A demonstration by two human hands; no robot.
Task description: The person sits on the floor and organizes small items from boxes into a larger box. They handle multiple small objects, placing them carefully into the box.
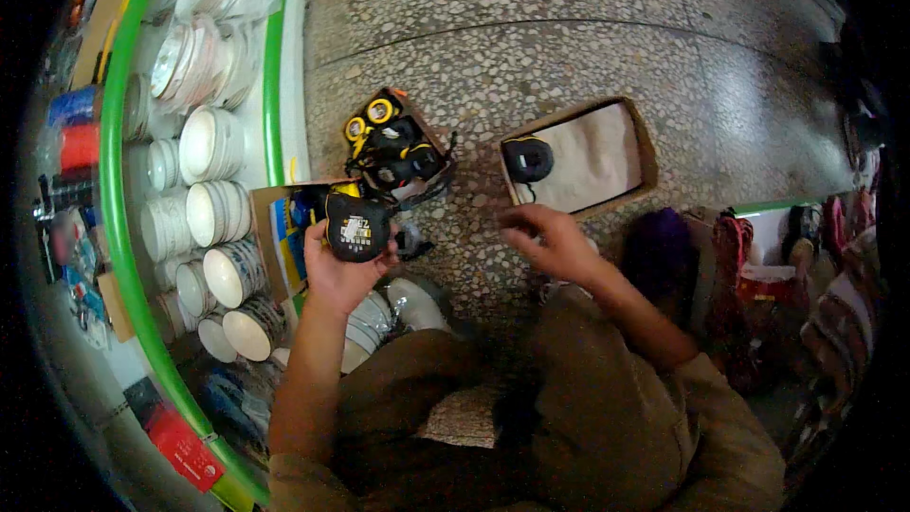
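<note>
My left hand holds up a black tape measure, its labelled face towards me. To the right, above the floor, my right hand has its fingers partly bent and slightly blurred, with nothing visible in them. Just beyond it lies an open cardboard box lined with pale material. Another black tape measure rests at that box's left end. Ahead of my left hand, a smaller box holds several black-and-yellow tape measures and two yellow-rimmed rolls. The held tape measure partly covers a further cardboard box with blue and yellow contents.
On the left, green-edged shelving carries stacked white bowls and plates. More wrapped bowls stand close to my left knee. Dark purple goods lie on the right. The floor is speckled stone.
</note>
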